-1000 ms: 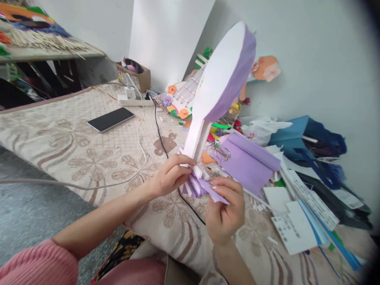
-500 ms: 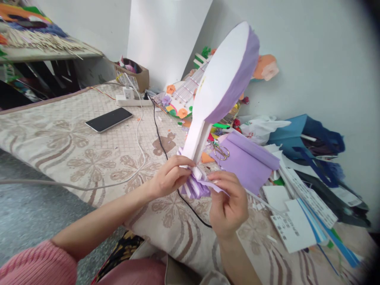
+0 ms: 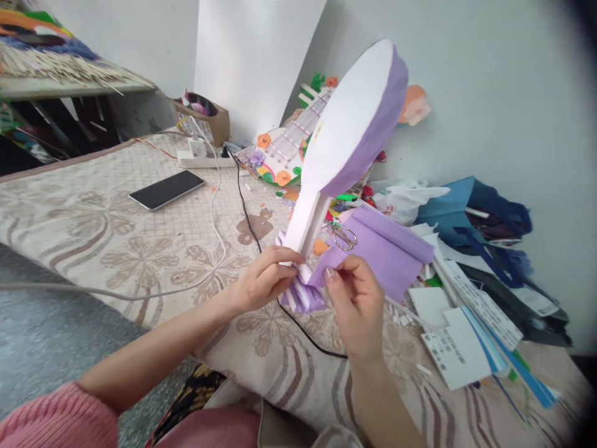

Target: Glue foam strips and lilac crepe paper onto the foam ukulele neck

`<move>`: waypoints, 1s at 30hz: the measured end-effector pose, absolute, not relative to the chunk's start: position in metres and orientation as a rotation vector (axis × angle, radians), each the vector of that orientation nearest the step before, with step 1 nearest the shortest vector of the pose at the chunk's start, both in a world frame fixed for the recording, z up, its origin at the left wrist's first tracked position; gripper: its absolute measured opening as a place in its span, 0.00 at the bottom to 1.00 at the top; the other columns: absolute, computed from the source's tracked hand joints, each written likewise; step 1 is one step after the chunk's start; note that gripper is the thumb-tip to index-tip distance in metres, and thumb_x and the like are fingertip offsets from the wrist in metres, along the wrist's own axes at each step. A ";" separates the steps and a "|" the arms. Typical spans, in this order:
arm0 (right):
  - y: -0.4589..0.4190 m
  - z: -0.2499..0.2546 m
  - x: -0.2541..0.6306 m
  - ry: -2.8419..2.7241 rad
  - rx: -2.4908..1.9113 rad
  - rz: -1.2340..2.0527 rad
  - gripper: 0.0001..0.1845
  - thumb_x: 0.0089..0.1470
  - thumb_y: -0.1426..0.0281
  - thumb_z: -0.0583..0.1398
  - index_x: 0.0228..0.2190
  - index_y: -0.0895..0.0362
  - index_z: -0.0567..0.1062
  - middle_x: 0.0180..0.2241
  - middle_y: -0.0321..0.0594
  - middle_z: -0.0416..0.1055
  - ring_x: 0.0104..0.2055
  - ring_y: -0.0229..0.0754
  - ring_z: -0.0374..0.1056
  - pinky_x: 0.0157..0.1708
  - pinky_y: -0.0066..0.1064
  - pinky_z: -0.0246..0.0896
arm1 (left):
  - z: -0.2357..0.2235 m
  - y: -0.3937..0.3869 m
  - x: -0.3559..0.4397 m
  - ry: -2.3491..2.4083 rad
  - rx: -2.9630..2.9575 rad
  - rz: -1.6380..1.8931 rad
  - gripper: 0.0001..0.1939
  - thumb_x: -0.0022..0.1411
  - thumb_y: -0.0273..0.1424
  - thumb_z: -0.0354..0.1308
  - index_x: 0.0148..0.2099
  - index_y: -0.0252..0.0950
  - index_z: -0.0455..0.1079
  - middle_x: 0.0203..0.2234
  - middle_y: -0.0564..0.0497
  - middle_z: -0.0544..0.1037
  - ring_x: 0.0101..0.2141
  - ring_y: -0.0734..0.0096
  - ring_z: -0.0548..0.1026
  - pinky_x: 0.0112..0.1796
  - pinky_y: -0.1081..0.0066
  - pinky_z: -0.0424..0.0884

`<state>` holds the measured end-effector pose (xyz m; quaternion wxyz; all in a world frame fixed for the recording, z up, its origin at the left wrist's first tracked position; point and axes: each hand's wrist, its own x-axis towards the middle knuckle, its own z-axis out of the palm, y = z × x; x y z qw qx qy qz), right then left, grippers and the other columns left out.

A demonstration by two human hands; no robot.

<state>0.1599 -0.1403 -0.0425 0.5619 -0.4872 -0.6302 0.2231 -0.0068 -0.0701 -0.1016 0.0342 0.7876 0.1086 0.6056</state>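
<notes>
A white cardboard craft shaped like a lute point(image 3: 351, 112), with purple paper along its curved side, tilts up to the right above the table. My left hand point(image 3: 267, 280) is closed around the lower end of its neck. Between the thumb and fingers of my right hand point(image 3: 357, 305) is a strip of purple paper point(image 3: 321, 266), stretched out beside the neck's lower end. Bunched purple-and-white paper point(image 3: 303, 297) hangs under that end. Part of the neck is hidden by my left fingers.
Scissors point(image 3: 344, 236) lie by a purple paper sheet point(image 3: 392, 261). A phone point(image 3: 166, 189), a power strip point(image 3: 205, 162) and a cardboard box point(image 3: 217, 124) are on the left. Behind stands a flower-decorated craft point(image 3: 284, 158). Cut card pieces point(image 3: 454, 354) and a blue bag point(image 3: 448, 208) lie right.
My right hand has turned, and the purple strip it pinches now stands up broader, lifted against the neck's end. My left hand keeps its hold.
</notes>
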 end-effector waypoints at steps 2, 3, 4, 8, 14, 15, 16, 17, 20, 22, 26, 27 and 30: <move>-0.137 -0.040 0.162 -1.478 -1.181 0.632 0.03 0.60 0.70 0.60 0.33 0.54 0.72 0.29 0.33 0.68 0.31 0.37 0.65 0.32 0.29 0.62 | -0.102 -0.070 -0.007 0.336 2.422 1.857 0.02 0.69 0.23 0.53 0.42 0.33 0.65 0.40 0.40 0.77 0.44 0.66 0.77 0.42 0.65 0.77; -0.135 -0.039 0.163 -1.472 -1.194 0.682 0.02 0.60 0.70 0.60 0.33 0.54 0.72 0.29 0.33 0.69 0.31 0.37 0.65 0.31 0.29 0.62 | -0.102 -0.070 -0.007 0.340 2.422 1.853 0.02 0.68 0.23 0.54 0.43 0.33 0.65 0.41 0.40 0.77 0.45 0.66 0.77 0.42 0.65 0.77; -0.133 -0.038 0.163 -1.465 -1.203 0.731 0.03 0.59 0.69 0.61 0.33 0.54 0.71 0.29 0.33 0.69 0.30 0.37 0.65 0.31 0.28 0.62 | -0.102 -0.070 -0.007 0.343 2.422 1.854 0.02 0.68 0.22 0.54 0.42 0.33 0.65 0.41 0.40 0.77 0.45 0.66 0.77 0.42 0.65 0.77; -0.128 -0.036 0.163 -1.395 -1.174 0.881 0.04 0.56 0.70 0.62 0.32 0.54 0.70 0.29 0.32 0.67 0.30 0.36 0.64 0.31 0.28 0.61 | -0.103 -0.070 -0.008 0.340 2.417 1.865 0.02 0.68 0.22 0.54 0.42 0.32 0.65 0.41 0.40 0.77 0.44 0.66 0.77 0.42 0.65 0.77; -0.126 -0.034 0.158 -1.348 -1.129 0.954 0.18 0.54 0.72 0.62 0.46 0.51 0.66 0.28 0.28 0.65 0.30 0.36 0.63 0.32 0.28 0.60 | -0.106 -0.071 -0.008 0.357 2.416 1.852 0.03 0.68 0.22 0.54 0.43 0.34 0.65 0.41 0.40 0.77 0.45 0.66 0.77 0.42 0.64 0.77; -0.125 -0.034 0.158 -1.359 -1.130 0.952 0.20 0.54 0.72 0.61 0.48 0.51 0.65 0.27 0.27 0.64 0.30 0.36 0.63 0.32 0.28 0.59 | -0.106 -0.071 -0.008 0.357 2.417 1.853 0.03 0.68 0.22 0.54 0.43 0.34 0.65 0.41 0.41 0.77 0.44 0.66 0.77 0.42 0.64 0.77; -0.125 -0.035 0.158 -1.370 -1.129 0.948 0.21 0.55 0.72 0.61 0.49 0.51 0.64 0.27 0.27 0.64 0.30 0.36 0.62 0.32 0.28 0.59 | -0.106 -0.071 -0.008 0.356 2.418 1.853 0.04 0.67 0.22 0.54 0.43 0.34 0.65 0.41 0.41 0.77 0.44 0.66 0.77 0.42 0.65 0.77; -0.125 -0.036 0.158 -1.383 -1.126 0.946 0.21 0.55 0.72 0.61 0.50 0.51 0.64 0.27 0.28 0.64 0.30 0.36 0.62 0.32 0.28 0.59 | -0.106 -0.071 -0.008 0.355 2.417 1.853 0.04 0.67 0.21 0.54 0.43 0.34 0.65 0.41 0.41 0.77 0.45 0.66 0.77 0.42 0.65 0.77; -0.128 -0.038 0.158 -1.395 -1.124 0.897 0.17 0.60 0.67 0.59 0.51 0.50 0.67 0.29 0.30 0.65 0.30 0.36 0.62 0.31 0.28 0.60 | -0.105 -0.071 -0.008 0.343 2.408 1.858 0.04 0.67 0.21 0.54 0.42 0.33 0.65 0.41 0.40 0.77 0.45 0.66 0.76 0.43 0.64 0.77; -0.131 -0.040 0.160 -1.392 -1.121 0.827 0.15 0.62 0.64 0.58 0.50 0.50 0.69 0.33 0.34 0.67 0.32 0.37 0.64 0.32 0.29 0.63 | -0.105 -0.071 -0.008 0.350 2.405 1.867 0.05 0.66 0.20 0.54 0.42 0.33 0.65 0.41 0.40 0.77 0.45 0.66 0.77 0.43 0.65 0.76; -0.138 -0.039 0.163 -1.460 -1.071 0.742 0.20 0.59 0.61 0.62 0.52 0.51 0.69 0.41 0.40 0.69 0.43 0.43 0.68 0.42 0.37 0.68 | -0.103 -0.072 -0.009 0.386 2.397 1.883 0.05 0.66 0.20 0.55 0.42 0.34 0.65 0.41 0.41 0.78 0.44 0.67 0.77 0.42 0.65 0.77; -0.139 -0.039 0.164 -1.486 -1.064 0.740 0.22 0.57 0.61 0.63 0.52 0.51 0.69 0.41 0.40 0.69 0.44 0.44 0.68 0.43 0.38 0.69 | -0.103 -0.072 -0.009 0.391 2.399 1.882 0.05 0.67 0.21 0.55 0.42 0.34 0.65 0.41 0.41 0.78 0.44 0.67 0.78 0.42 0.65 0.77; -0.140 -0.038 0.165 -1.533 -1.074 0.764 0.21 0.54 0.64 0.65 0.49 0.51 0.70 0.42 0.40 0.69 0.46 0.44 0.68 0.46 0.39 0.68 | -0.103 -0.072 -0.009 0.398 2.403 1.886 0.04 0.67 0.22 0.55 0.42 0.34 0.65 0.40 0.42 0.78 0.44 0.66 0.78 0.41 0.65 0.77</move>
